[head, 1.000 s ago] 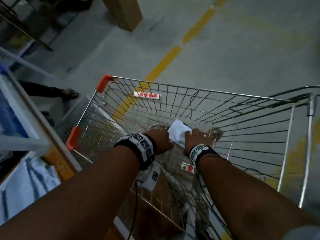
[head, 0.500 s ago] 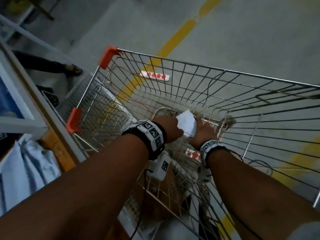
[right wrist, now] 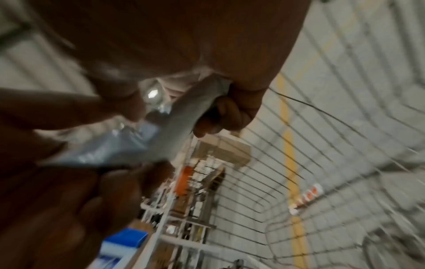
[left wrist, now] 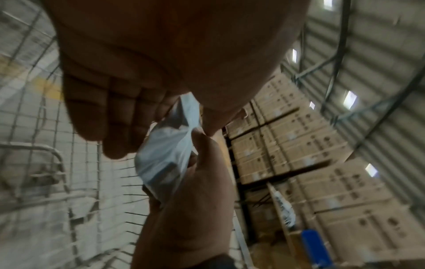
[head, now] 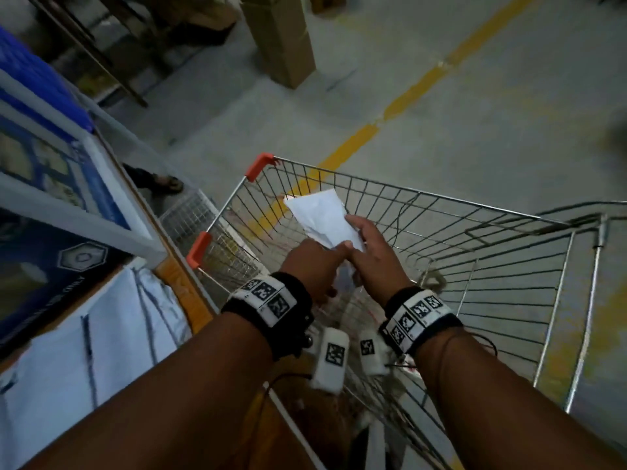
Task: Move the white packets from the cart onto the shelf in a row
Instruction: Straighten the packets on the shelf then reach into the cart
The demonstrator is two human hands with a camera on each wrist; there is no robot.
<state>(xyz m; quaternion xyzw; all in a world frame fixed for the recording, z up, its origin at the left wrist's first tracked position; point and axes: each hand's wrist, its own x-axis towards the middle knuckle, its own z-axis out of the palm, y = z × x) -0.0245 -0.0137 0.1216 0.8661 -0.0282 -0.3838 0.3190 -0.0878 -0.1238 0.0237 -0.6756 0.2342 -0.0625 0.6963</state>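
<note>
A white packet (head: 320, 215) is held up inside the wire cart (head: 424, 195), about level with its rim. My left hand (head: 334, 257) pinches the packet's near end from the left, and my right hand (head: 354, 237) grips it from the right, thumb on top. In the left wrist view the packet (left wrist: 164, 152) runs between my left thumb and fingers (left wrist: 110, 116), with the right hand (left wrist: 184, 200) below it. The right wrist view is blurred; its fingers (right wrist: 220, 112) curl round the packet (right wrist: 170, 131). The shelf (head: 84, 215) stands to the left of the cart.
Blue printed boxes (head: 44, 266) and pale bags (head: 101, 334) lie on the shelf. A tall carton (head: 281, 39) stands on the floor ahead beside a yellow line (head: 356, 144). Another person's sandalled foot (head: 166, 182) is near the cart's left corner. Stacked cartons (left wrist: 310, 145) fill racks behind.
Both hands have lifted the white packet from low in the cart up to rim level. The head view has tilted up, showing more floor and shelf.
</note>
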